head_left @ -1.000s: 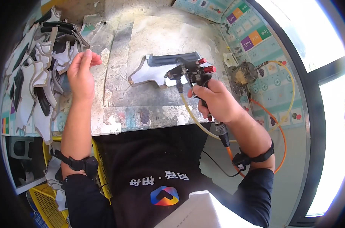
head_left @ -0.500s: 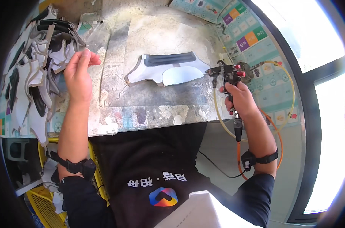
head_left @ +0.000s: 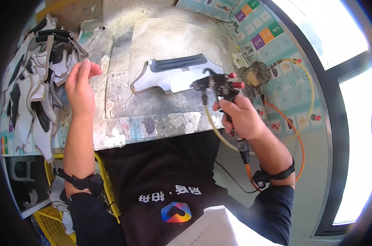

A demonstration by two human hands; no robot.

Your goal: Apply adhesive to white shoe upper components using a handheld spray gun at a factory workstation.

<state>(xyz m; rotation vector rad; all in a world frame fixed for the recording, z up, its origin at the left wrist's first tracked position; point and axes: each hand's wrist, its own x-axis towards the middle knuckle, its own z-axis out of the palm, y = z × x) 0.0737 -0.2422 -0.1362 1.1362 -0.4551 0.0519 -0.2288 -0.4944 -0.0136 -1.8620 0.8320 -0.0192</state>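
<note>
A black spray gun (head_left: 221, 85) with red knobs sits in my right hand (head_left: 246, 117), whose fingers wrap round its grip. Its nozzle points left, above the right part of a grey-white curved piece (head_left: 147, 81) lying flat on the worktable. That piece has a dark padded strip (head_left: 180, 62) along its far edge and a pale smooth patch (head_left: 180, 83) on its right half, partly behind the gun. To the left, my left hand (head_left: 82, 90) is raised over the table with nothing in it, fingers loosely bent and thumb up.
Several similar white and black pieces (head_left: 38, 86) are heaped at the left. A yellow hose (head_left: 311, 82) and an orange hose (head_left: 302, 143) loop at the right. On the patterned wall is a dirty round fixture (head_left: 255, 74). Yellow baskets (head_left: 53, 225) stand below left.
My right hand has brought the spray gun leftward, away from the wall fixture and over the piece. My left hand has shifted slightly left and down.
</note>
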